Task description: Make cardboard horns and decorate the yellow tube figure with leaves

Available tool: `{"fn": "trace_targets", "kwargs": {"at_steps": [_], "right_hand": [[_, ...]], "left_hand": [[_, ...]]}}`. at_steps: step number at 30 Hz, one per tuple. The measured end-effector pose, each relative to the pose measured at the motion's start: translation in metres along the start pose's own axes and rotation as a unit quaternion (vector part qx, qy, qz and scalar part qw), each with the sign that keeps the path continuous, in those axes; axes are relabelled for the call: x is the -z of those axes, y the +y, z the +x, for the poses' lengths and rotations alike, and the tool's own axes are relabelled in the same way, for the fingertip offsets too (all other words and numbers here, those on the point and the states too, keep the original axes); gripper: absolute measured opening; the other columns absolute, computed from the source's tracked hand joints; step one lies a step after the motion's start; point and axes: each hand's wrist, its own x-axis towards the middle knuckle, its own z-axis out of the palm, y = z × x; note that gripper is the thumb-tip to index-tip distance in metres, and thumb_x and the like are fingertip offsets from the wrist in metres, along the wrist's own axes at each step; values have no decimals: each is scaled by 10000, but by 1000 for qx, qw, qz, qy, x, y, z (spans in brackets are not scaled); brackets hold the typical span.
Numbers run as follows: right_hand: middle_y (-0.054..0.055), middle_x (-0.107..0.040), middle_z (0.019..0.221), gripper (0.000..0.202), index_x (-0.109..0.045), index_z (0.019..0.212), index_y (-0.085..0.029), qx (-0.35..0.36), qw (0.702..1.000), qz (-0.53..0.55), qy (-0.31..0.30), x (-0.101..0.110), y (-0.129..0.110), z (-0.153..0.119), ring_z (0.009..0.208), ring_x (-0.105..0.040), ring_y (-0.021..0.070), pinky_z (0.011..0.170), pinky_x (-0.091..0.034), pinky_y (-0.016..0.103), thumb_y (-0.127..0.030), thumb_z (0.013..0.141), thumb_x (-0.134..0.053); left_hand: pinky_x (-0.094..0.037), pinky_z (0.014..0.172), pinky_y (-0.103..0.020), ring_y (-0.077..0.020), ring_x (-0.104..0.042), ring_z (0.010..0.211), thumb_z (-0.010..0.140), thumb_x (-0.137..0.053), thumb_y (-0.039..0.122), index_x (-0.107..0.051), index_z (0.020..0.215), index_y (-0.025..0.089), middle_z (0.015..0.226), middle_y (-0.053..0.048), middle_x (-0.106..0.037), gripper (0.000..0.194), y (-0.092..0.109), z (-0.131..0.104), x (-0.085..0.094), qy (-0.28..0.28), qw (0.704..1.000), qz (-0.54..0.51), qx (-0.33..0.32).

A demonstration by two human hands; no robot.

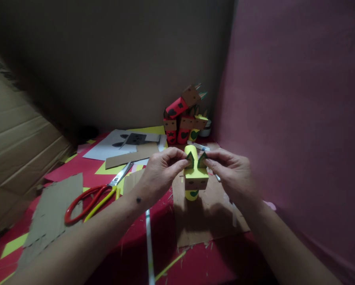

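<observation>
Step in hand, prob.: setting or adjusting the two ears on top of the yellow paper fig., which stands approx. ctr, upright on a cdbd mat on the red-covered surface, btwn the hands. L hand has its grip closed, thumb & fingers pinching the L ear; R hand likewise, grip closed on the R ear. Both ears are green-edged & pointed, tips up, a small gap btwn them, bases at the back of the box-shaped head. Can't tell if either is glued or just held there; bases partly hidden by fingertips. Fig.'s cdbd front w/ dark spots faces the person, yellow body w/ a green shape showing below. Next move, as I judge it, calls for light, equal pressure from both sides, ears level & matched in angle, no letting go till each base sits firm; too hard a push could bend the ears or tip the fig. Ref. for ear position: the grp of similar figs. at the back, red & yellow, one red one lying tilted across the others. Scissors w/ red & yellow handles lie open to the L, near cdbd offcuts, well apart from the fig., so no obstruction there; a white stick lies nearer the person, L of the mat.
</observation>
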Motion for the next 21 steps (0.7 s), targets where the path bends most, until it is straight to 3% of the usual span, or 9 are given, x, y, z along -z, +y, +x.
{"fn": "trace_targets", "kwargs": {"at_steps": [21], "right_hand": [[4, -753, 795, 91, -772, 798, -216, 1, 1000, -5, 6, -1, -2, -1, 770, -688, 169, 752, -569, 336, -188, 719, -738]], "left_hand": [[-386, 546, -237, -102, -472, 574, 809, -627, 205, -658, 775, 164, 677, 22, -590, 61, 1, -2, -2, 6, 1000, -15, 22]]}}
